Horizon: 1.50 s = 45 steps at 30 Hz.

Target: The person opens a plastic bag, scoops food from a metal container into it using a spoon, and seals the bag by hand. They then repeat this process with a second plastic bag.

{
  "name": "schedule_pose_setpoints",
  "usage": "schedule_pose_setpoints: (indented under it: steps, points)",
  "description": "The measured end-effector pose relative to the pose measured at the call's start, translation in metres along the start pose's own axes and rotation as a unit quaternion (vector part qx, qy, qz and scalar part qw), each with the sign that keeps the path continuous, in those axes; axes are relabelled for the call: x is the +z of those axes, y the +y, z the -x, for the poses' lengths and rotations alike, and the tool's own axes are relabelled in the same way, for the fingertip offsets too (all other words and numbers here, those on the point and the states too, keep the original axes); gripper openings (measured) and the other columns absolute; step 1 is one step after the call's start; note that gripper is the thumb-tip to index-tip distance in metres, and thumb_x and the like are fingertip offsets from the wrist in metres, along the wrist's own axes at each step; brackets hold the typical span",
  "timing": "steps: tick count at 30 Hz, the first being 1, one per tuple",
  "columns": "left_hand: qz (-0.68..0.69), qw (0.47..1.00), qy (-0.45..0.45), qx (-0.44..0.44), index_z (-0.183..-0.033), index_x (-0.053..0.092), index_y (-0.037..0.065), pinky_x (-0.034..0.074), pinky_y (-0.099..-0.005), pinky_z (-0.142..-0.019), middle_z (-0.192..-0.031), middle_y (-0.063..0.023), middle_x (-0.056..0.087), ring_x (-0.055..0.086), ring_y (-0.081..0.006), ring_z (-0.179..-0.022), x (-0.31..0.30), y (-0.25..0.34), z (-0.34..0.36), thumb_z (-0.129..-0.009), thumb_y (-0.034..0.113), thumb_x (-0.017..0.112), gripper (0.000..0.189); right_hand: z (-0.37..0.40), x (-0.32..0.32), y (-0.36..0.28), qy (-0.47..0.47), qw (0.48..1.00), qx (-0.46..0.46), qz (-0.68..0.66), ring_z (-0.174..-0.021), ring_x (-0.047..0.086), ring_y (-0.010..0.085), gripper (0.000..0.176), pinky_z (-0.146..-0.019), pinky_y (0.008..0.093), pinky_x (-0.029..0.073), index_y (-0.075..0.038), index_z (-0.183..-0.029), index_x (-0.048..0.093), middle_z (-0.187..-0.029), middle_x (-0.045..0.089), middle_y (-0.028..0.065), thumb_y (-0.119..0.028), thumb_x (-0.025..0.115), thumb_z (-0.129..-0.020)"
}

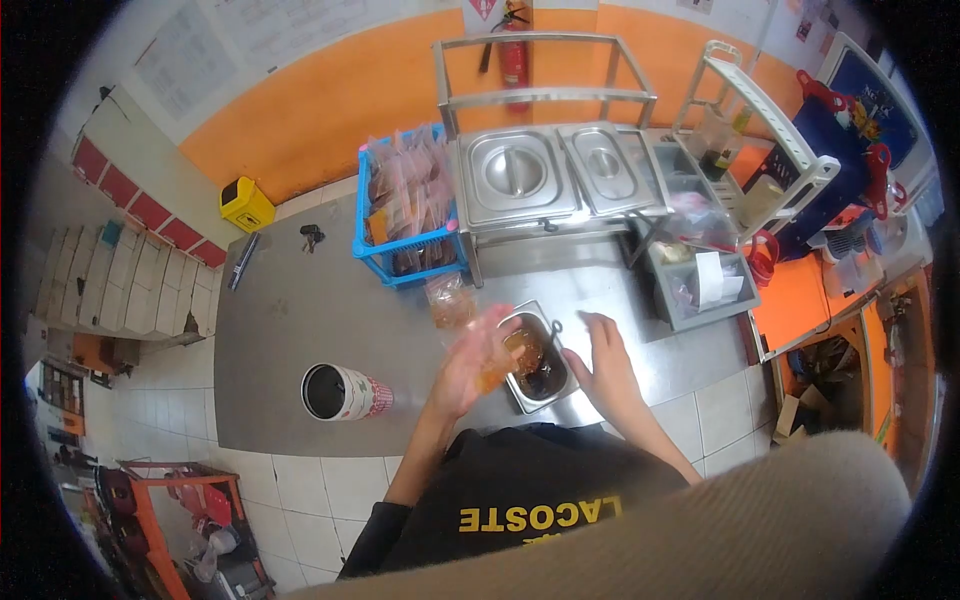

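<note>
My left hand (462,378) is closed on a clear plastic bag (492,335), which bunches over its fingers; an orange tint shows low in it. The bag is at the left rim of a small steel pan (533,402). Dark brown, oily sauce with orange bits (530,355) lies in the pan. A ladle-like utensil (556,330) leans in it, its ringed handle end at the right rim. My right hand (607,372) is just right of the pan, thumb and fingers apart, holding nothing. A filled clear packet (449,303) lies on the table beyond my left hand.
A blue basket (405,248) full of packets stands beyond the hands, beside a steel rack with two lidded pans (515,175). A large printed cup (345,392) stands left. Grey bins (700,300) sit right. Keys (312,237) lie at the far left.
</note>
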<state>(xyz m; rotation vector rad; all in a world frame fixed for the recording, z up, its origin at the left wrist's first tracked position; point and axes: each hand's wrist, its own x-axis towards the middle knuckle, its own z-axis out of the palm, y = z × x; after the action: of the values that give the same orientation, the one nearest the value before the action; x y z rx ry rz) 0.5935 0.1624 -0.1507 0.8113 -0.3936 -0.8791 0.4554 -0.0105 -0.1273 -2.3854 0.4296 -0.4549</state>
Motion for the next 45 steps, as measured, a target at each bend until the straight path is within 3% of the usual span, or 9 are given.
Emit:
schedule_pose_setpoints:
  steps: [4,5,8,11,14,17,26,35,45]
  points:
    - [-0.232,0.966,-0.106,0.034,-0.15,0.022,0.006,0.034,-0.0426,-0.107,-0.141,-0.0094,0.036,0.04,-0.0241,-0.128,0.025,0.011,0.0,-0.101,0.044,0.035,0.063,-0.019,-0.009,-0.03,-0.052,0.966,-0.088,-0.237,-0.095,0.062,0.0267,0.043,-0.077,0.0342,0.05,-0.002,-0.122,0.056,-0.11,0.06,0.0152,-0.009,0.07,-0.082]
    - [-0.31,0.942,-0.117,0.051,-0.15,0.022,0.006,0.034,-0.0409,-0.106,-0.139,-0.0093,0.036,0.041,-0.0233,-0.127,0.027,0.013,-0.001,-0.101,0.043,0.035,0.063,-0.02,-0.01,-0.043,-0.016,0.96,-0.032,-0.277,-0.084,0.065,0.0222,0.029,-0.072,0.0296,0.05,-0.001,-0.108,0.063,-0.094,0.066,0.012,-0.009,0.071,-0.081]
    - [-0.479,0.861,-0.108,0.136,-0.144,0.037,0.003,0.041,-0.0323,-0.098,-0.127,-0.0071,0.045,0.047,-0.0176,-0.114,0.018,0.021,-0.002,-0.1,0.028,0.047,0.052,-0.024,-0.016,-0.043,0.005,0.972,-0.072,-0.223,-0.077,0.066,0.022,0.017,-0.068,0.0297,0.051,0.0,-0.097,0.067,-0.083,0.067,0.01,-0.006,0.07,-0.081]
    - [-0.474,0.873,-0.041,0.11,-0.137,0.048,0.001,0.048,-0.0272,-0.086,-0.108,-0.004,0.052,0.053,-0.0124,-0.096,0.017,0.033,0.006,-0.091,0.009,0.061,0.048,-0.026,-0.021,-0.048,0.045,0.977,-0.13,-0.164,-0.072,0.065,0.0226,0.009,-0.064,0.0306,0.051,-0.001,-0.088,0.069,-0.079,0.067,0.0096,-0.005,0.07,-0.08]
    - [-0.434,0.881,-0.011,0.185,-0.133,0.052,0.0,0.05,-0.022,-0.078,-0.095,-0.0035,0.058,0.057,-0.0096,-0.086,0.008,0.035,0.003,-0.081,-0.005,0.069,0.055,-0.027,-0.026,-0.048,0.017,0.98,-0.153,-0.129,-0.071,0.064,0.0235,0.011,-0.062,0.031,0.051,-0.002,-0.088,0.068,-0.08,0.066,0.0098,-0.005,0.071,-0.079]
    - [-0.358,0.918,0.037,0.168,-0.132,0.052,-0.001,0.052,-0.0245,-0.078,-0.09,-0.0055,0.061,0.06,-0.0109,-0.084,0.009,0.039,0.008,-0.079,-0.01,0.068,0.057,-0.026,-0.026,-0.042,0.007,0.978,-0.159,-0.132,-0.069,0.062,0.022,0.011,-0.06,0.0308,0.051,-0.002,-0.087,0.068,-0.08,0.065,0.0092,-0.004,0.072,-0.077]
    - [-0.324,0.931,0.002,0.17,-0.13,0.052,-0.002,0.053,-0.026,-0.08,-0.092,-0.0069,0.063,0.063,-0.0129,-0.087,0.016,0.039,0.013,-0.08,-0.011,0.065,0.052,-0.019,-0.024,-0.05,0.015,0.971,-0.139,-0.194,-0.07,0.062,0.0203,0.012,-0.063,0.0292,0.049,-0.001,-0.08,0.065,-0.076,0.064,0.0083,0.002,0.072,-0.07]
    - [-0.369,0.908,-0.044,0.192,-0.127,0.055,-0.001,0.053,-0.0274,-0.081,-0.095,-0.0067,0.061,0.063,-0.0134,-0.087,0.024,0.044,0.014,-0.079,-0.009,0.066,0.051,-0.02,-0.023,-0.054,0.028,0.956,-0.195,-0.218,-0.067,0.06,0.0215,0.011,-0.06,0.0308,0.048,-0.001,-0.081,0.065,-0.074,0.061,0.0093,-0.001,0.071,-0.072]
    - [-0.397,0.898,-0.064,0.177,-0.123,0.058,-0.002,0.053,-0.0275,-0.079,-0.091,-0.0074,0.062,0.064,-0.0148,-0.084,0.033,0.042,0.016,-0.078,-0.009,0.067,0.047,-0.019,-0.014,-0.06,0.021,0.955,-0.187,-0.23,-0.069,0.06,0.022,0.011,-0.061,0.0309,0.049,0.0,-0.082,0.064,-0.075,0.061,0.0092,-0.001,0.071,-0.073]
